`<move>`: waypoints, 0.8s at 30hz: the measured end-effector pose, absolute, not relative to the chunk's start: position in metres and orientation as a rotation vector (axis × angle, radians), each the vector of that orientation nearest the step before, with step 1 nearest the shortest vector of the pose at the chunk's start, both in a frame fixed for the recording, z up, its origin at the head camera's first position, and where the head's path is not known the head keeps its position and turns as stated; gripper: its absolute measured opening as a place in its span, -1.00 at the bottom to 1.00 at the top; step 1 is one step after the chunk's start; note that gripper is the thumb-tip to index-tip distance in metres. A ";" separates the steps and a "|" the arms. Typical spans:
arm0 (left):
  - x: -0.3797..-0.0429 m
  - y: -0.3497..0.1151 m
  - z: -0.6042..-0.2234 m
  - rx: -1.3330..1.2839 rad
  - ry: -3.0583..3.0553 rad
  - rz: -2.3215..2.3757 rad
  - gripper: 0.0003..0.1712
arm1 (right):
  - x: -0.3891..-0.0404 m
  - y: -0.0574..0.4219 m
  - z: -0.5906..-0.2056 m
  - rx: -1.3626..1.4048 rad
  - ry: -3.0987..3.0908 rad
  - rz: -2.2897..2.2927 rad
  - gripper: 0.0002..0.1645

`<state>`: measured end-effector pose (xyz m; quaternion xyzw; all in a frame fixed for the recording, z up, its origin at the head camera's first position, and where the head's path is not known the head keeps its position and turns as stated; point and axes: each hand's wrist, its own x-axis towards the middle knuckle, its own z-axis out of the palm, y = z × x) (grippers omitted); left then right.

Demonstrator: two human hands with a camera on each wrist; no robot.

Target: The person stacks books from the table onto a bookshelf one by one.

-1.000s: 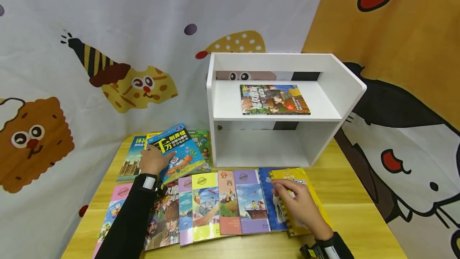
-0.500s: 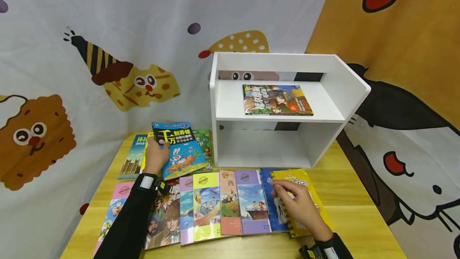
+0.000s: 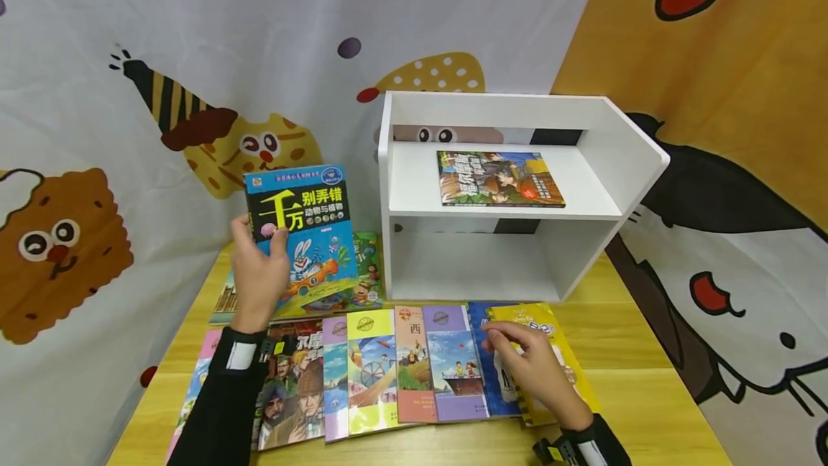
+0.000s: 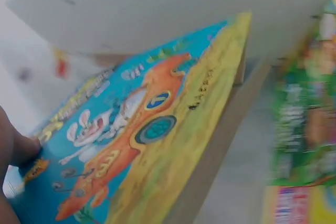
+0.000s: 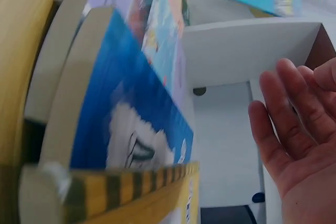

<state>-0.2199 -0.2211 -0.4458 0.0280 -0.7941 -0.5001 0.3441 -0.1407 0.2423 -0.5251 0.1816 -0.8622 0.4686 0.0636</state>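
My left hand (image 3: 257, 280) grips a blue children's book (image 3: 323, 254) by its left edge, thumb across the front cover. The book is raised and tilted up, left of the shelf. In the left wrist view its cover (image 4: 152, 124) shows a rabbit in an orange car, and the page edges face down. Behind it a green book (image 3: 367, 272) lies partly covered. My right hand (image 3: 535, 369) hovers over a yellow book (image 3: 569, 351) with loosely bent fingers. The right wrist view shows that hand (image 5: 302, 135) holding nothing.
A white two-tier shelf (image 3: 504, 213) stands at the back; one comic book (image 3: 498, 180) lies flat on its upper tier. Several books lie in an overlapping row along the front of the wooden table (image 3: 637, 351), among them a purple one (image 3: 453, 365) and a detective book (image 3: 297, 394).
My left hand has taken hold of the blue book and lifted it off the pile, turning it more upright and bringing it slightly left. The right hand has barely moved.
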 end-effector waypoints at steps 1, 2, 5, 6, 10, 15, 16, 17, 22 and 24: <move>-0.211 -0.218 -0.435 0.032 -2.022 -1.295 -0.47 | -0.140 0.240 -0.523 0.554 -2.605 1.400 -0.74; -0.203 -0.216 -0.425 -0.011 -1.988 -1.284 -0.47 | -0.140 0.238 -0.522 0.561 -2.604 1.382 -0.73; -0.180 -0.206 -0.401 -0.131 -1.929 -1.206 -0.47 | -0.138 0.229 -0.514 0.579 -2.601 1.325 -0.71; -0.173 -0.203 -0.394 -0.173 -1.914 -1.182 -0.46 | -0.137 0.225 -0.511 0.586 -2.598 1.317 -0.69; -0.151 -0.190 -0.379 -0.324 -1.851 -1.268 -0.46 | -0.137 0.209 -0.494 0.663 -2.591 1.359 -0.48; -0.141 -0.166 -0.381 -0.491 -1.808 -1.557 -0.53 | -0.137 0.189 -0.471 0.820 -2.585 1.566 -0.12; -0.141 -0.161 -0.384 -0.512 -1.820 -1.603 -0.54 | -0.138 0.185 -0.467 0.830 -2.590 1.615 -0.07; -0.141 -0.156 -0.388 -0.527 -1.834 -1.652 -0.54 | -0.138 0.181 -0.465 0.833 -2.596 1.669 -0.02; -0.147 -0.133 -0.415 -0.523 -1.859 -1.936 -0.55 | -0.143 0.169 -0.470 0.731 -2.642 1.906 -0.05; -0.149 -0.125 -0.428 -0.519 -1.846 -2.015 -0.55 | -0.143 0.168 -0.479 0.706 -2.622 1.987 -0.20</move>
